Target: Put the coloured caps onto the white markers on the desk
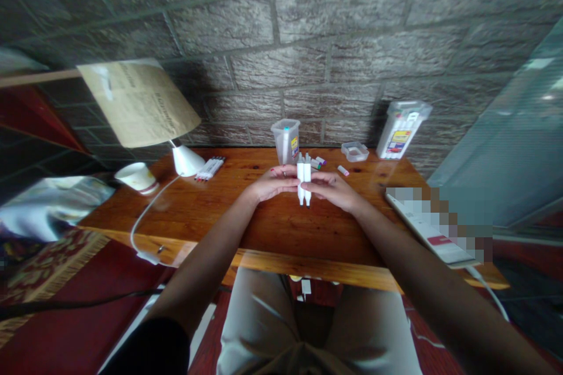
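Note:
My left hand [275,183] and my right hand [331,186] meet above the middle of the wooden table [272,228]. Together they hold two or three white markers [304,179] upright between their fingers, side by side. Both hands have their fingers closed on the markers. Just behind them stands a clear plastic marker box [285,140] with one marker inside. A few loose markers [319,162] lie beside it, and one more loose marker [343,170] lies further right.
A row of markers [210,168] lies at the left next to a white lamp base [187,160] with a paper shade [141,102]. A cup [136,177] stands at the far left. A clear lid [355,151], a second marker case [402,130] and a flat white device [428,225] are on the right.

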{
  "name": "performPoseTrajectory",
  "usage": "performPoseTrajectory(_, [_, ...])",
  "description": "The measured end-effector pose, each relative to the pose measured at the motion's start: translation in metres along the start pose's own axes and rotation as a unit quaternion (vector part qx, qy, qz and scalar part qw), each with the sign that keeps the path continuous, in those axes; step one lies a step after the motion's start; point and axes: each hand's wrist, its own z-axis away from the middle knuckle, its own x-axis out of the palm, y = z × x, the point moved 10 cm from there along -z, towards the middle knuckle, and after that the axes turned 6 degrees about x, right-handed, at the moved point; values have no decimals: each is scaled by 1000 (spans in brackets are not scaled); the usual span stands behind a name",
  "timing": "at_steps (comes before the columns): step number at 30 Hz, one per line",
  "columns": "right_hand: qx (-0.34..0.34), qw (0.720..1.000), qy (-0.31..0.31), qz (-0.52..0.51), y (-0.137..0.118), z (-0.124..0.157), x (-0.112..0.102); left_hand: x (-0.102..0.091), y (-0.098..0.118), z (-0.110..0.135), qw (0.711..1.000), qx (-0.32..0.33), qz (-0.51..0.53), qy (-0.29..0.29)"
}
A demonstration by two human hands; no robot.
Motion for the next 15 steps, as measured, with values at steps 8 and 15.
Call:
performPoseTrajectory(8, [-16, 1000, -9, -1, 0, -1, 1, 0, -1, -2, 1000, 13, 6, -2])
performPoseTrajectory(15, [-11, 1000, -7, 5, 0, -1, 2, -2, -3, -3, 1000, 7, -3, 1])
